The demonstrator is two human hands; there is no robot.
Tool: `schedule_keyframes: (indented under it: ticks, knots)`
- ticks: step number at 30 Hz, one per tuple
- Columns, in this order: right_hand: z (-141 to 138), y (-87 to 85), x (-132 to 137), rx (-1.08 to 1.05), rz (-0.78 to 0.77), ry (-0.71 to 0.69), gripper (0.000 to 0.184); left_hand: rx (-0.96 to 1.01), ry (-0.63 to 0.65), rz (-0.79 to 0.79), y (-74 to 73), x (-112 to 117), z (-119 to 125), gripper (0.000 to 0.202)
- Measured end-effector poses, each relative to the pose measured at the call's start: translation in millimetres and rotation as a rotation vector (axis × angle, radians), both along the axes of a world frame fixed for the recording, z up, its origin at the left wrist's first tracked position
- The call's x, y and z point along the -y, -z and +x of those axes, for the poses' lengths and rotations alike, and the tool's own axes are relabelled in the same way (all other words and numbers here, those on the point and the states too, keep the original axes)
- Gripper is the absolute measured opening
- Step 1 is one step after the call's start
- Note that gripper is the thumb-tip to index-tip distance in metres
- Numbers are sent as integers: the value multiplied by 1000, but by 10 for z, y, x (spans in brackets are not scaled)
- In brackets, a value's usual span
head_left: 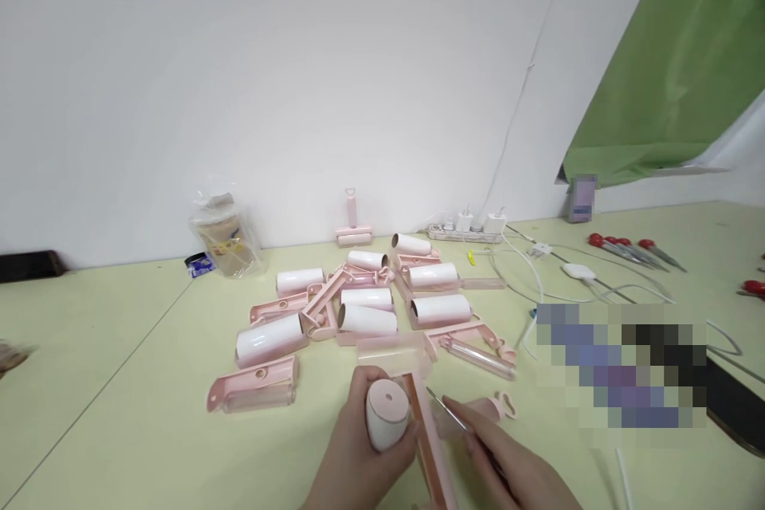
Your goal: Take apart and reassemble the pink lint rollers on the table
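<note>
My left hand [364,438] is closed around a white lint roller refill [384,426] with a pink cap on the end facing me. Against its fingers on the right lies a long pink lint roller cover [425,438]; whether the hand also grips it I cannot tell. In my right hand [508,446] is a thin screwdriver [451,410], its metal tip pointing up and left, just right of the cover. A pink lint roller handle with a heart-shaped loop [507,405] lies behind that hand. Beyond both hands several white refills [272,339] and pink covers [254,378] lie spread out.
An assembled pink lint roller [352,227] stands against the wall. At the back are a plastic bag [230,239] and a power strip [466,233] with chargers. White cables [627,291], a blurred-out item [621,366] and red-handled tools [621,247] lie to the right.
</note>
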State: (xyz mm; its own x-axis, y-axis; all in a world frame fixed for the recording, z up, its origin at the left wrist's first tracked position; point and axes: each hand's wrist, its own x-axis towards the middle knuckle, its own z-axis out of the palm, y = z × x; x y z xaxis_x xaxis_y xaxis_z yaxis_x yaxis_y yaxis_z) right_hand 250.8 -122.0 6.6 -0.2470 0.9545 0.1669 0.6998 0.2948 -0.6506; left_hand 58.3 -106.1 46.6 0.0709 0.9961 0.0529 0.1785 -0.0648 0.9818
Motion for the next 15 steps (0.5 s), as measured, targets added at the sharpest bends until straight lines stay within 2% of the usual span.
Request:
schedule_keyframes:
  ticks: [3,5,9,15]
  knots:
    - [-14,-189,-39,-53,7,-5,33,-371,-29,11,-36,-51,-101,34]
    - [-75,-346,-64,-84,-3,-65,32,-515,-33,28,-28,-90,-160,37]
    - [-249,-537,-110,-113,1,-183,31,-581,-44,40,7,-149,-204,26]
    - [-352,-478,-147,-93,-11,-181,35,-515,-112,20,7,-166,-192,26]
